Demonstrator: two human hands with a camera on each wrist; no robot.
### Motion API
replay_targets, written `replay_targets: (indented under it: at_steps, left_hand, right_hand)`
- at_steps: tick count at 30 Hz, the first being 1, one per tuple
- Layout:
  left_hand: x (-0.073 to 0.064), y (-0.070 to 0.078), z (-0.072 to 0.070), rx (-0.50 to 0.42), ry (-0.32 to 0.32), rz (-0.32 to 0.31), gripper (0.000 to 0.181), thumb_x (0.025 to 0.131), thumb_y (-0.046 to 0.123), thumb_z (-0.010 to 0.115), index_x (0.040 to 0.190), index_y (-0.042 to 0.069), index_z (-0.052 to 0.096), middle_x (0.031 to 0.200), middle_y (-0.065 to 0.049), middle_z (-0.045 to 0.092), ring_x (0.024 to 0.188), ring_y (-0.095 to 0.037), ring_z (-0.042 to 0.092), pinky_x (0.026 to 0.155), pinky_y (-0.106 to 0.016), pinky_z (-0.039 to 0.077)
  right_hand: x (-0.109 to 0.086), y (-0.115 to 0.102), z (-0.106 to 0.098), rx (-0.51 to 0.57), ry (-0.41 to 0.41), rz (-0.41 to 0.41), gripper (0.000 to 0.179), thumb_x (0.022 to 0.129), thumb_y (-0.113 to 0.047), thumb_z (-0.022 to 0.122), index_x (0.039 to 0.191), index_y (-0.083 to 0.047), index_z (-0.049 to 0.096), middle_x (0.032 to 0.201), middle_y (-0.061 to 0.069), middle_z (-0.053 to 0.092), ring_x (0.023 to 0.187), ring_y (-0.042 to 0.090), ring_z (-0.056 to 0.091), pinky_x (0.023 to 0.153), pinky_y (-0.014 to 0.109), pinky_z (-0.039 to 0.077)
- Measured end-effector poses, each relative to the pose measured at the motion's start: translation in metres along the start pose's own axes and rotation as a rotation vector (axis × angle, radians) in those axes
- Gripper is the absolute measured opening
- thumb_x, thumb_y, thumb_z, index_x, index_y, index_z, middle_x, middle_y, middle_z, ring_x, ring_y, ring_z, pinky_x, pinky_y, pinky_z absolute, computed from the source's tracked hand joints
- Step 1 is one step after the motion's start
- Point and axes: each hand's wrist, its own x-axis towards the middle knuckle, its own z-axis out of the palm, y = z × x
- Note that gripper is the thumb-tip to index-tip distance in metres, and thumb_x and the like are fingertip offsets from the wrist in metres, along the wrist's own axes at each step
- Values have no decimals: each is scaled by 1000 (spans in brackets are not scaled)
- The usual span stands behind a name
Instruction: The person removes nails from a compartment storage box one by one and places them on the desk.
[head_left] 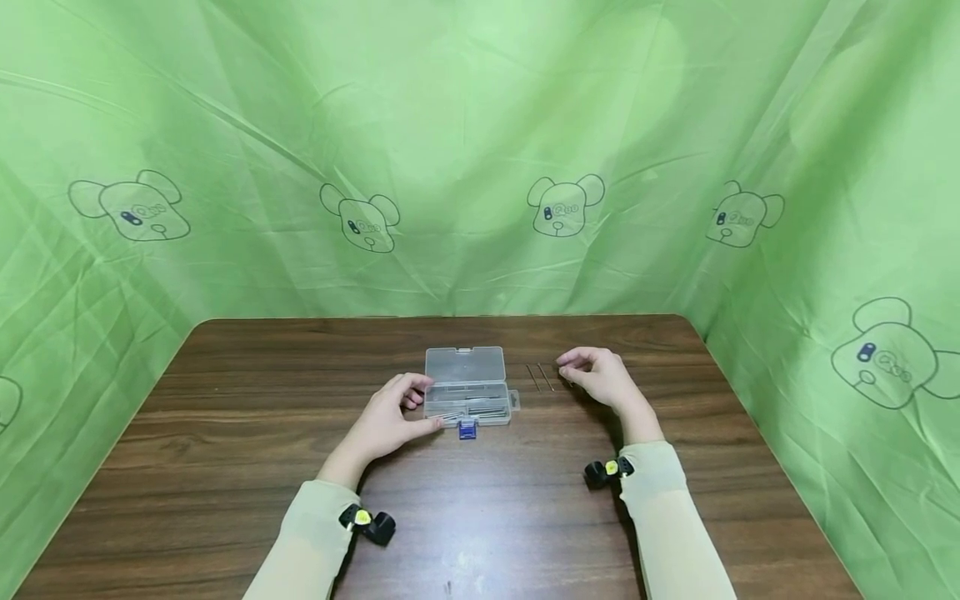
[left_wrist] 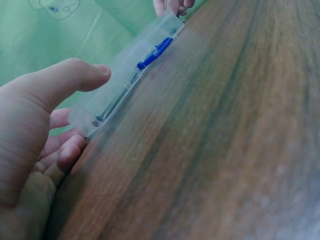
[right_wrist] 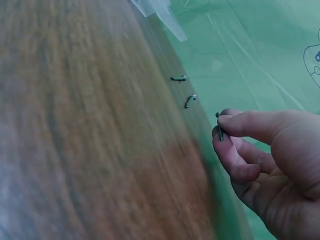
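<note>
A clear plastic box point(head_left: 467, 405) lies on the table with its lid point(head_left: 465, 364) folded back. Several thin metal nails point(head_left: 487, 412) lie in its compartments, and a blue latch point(head_left: 468, 430) hangs at the front. My left hand point(head_left: 390, 417) holds the box's left end, thumb at the front corner and fingers around the side. To the right of the box, my right hand point(head_left: 597, 378) pinches one nail point(right_wrist: 220, 128) between thumb and fingertips. Two more nails, one point(head_left: 533, 377) beside the other point(head_left: 546, 377), lie between the box and that hand.
The brown wooden table point(head_left: 225, 442) has rounded far corners. Behind it and along the right side hangs a green curtain point(head_left: 450, 125) printed with bear heads. A clear hang tab point(head_left: 514, 400) sticks out from the box's right end.
</note>
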Motion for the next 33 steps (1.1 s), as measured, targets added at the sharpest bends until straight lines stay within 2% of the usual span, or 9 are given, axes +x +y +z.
replay_targets:
  at_steps: [16, 24, 33]
  left_hand:
    - [1, 0, 1, -1, -2, 2, 67, 82, 34, 99, 139, 16, 68, 119, 1, 67, 102, -15, 63, 93, -35, 55]
    - [1, -1, 1, -3, 7, 9, 66, 83, 34, 99, 138, 16, 68, 119, -1, 67, 101, -15, 63, 93, -36, 55]
    - [0, 1, 0, -7, 0, -4, 66, 82, 32, 99, 138, 15, 68, 120, -1, 67, 102, -16, 63, 93, -36, 55]
  right_hand:
    - [0, -2, 8, -31, 18, 47, 15, 96, -12, 82, 110, -6, 83, 95, 4, 82, 80, 12, 73, 80, 34, 55]
    - [2, 2, 11, -9, 16, 24, 14, 95, -11, 82, 108, -5, 83, 90, 4, 81, 69, 10, 72, 71, 28, 57]
    - [2, 3, 12, -15, 18, 27, 13, 96, -11, 83, 107, -5, 83, 89, 3, 80, 68, 11, 71, 70, 28, 56]
